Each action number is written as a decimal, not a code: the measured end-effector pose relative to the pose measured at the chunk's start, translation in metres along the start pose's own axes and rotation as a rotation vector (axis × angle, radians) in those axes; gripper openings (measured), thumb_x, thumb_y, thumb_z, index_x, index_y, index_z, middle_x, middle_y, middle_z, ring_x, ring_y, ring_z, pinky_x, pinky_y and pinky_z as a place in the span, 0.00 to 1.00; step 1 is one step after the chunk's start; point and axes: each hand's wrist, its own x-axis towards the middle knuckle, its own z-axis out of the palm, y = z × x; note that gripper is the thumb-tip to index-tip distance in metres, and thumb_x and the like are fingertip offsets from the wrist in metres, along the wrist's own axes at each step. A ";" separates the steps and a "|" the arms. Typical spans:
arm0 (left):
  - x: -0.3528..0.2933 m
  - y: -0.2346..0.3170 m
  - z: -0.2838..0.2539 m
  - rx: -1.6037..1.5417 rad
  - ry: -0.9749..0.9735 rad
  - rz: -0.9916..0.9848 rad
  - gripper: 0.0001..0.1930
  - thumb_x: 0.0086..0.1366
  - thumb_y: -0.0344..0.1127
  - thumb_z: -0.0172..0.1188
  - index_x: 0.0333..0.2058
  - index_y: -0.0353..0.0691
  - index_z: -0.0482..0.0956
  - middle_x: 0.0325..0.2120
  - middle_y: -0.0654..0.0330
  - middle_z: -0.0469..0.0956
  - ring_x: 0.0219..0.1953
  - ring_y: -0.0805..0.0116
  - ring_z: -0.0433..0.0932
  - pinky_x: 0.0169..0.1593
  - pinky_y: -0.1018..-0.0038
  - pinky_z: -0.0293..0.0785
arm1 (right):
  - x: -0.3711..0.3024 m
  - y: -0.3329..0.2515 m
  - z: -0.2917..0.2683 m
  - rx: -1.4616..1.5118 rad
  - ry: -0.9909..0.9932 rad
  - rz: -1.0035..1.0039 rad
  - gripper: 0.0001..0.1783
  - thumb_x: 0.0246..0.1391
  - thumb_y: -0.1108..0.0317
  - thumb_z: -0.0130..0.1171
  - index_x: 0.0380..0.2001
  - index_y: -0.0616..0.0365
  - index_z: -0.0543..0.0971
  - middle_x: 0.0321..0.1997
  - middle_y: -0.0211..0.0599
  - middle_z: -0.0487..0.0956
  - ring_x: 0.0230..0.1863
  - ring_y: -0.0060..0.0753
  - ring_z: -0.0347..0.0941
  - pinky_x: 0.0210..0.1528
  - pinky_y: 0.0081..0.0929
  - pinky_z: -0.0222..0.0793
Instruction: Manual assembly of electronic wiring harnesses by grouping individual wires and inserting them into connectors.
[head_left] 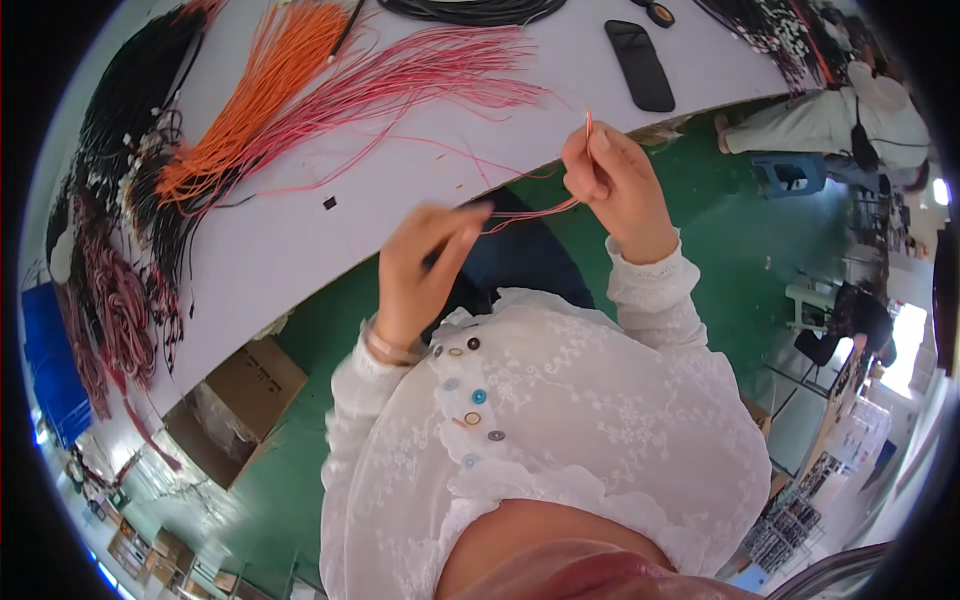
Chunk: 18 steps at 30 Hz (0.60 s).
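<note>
white bench [290,235] spans the upper left of the frame; just above frame centre, thin red-orange wires [540,212] run nearly level leftward from the right hand [622,188], its grip pinching them; the blurred left hand [415,270] is nearer their left stretch, grip unclear.

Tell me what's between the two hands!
Thin wires stretch from the right hand toward the left hand in the head view. The left is too blurred to tell if they touch.
</note>
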 end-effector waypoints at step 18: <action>0.072 0.025 0.065 -0.386 0.143 -0.019 0.07 0.64 0.25 0.68 0.41 0.36 0.88 0.35 0.62 0.79 0.34 0.77 0.79 0.38 0.81 0.75 | -0.008 0.019 -0.005 -0.341 0.016 -0.154 0.16 0.73 0.64 0.47 0.46 0.66 0.79 0.33 0.33 0.81 0.27 0.14 0.64 0.29 0.16 0.60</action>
